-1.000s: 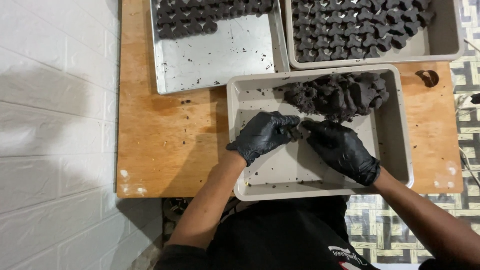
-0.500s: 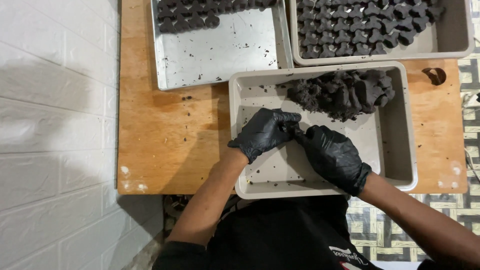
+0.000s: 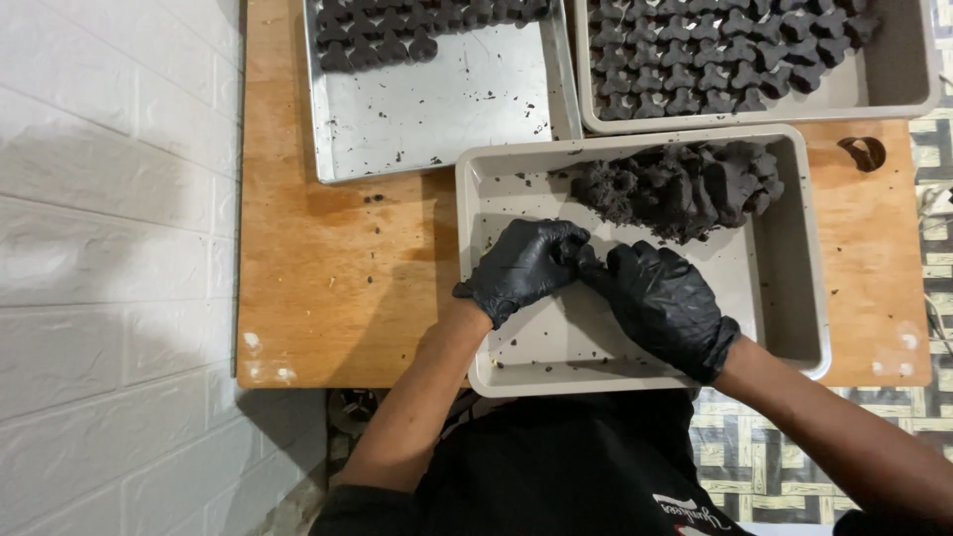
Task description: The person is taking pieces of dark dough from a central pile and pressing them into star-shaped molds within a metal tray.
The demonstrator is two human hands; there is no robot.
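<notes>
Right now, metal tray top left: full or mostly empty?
Mostly empty. The metal tray holds dark shaped pieces only along its far edge; the rest is bare metal with scattered crumbs.

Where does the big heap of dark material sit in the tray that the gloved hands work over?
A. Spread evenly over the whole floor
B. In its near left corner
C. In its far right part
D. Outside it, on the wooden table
C: the dark heap fills the far right part of the beige tray, beyond the left hand and right hand.
</notes>
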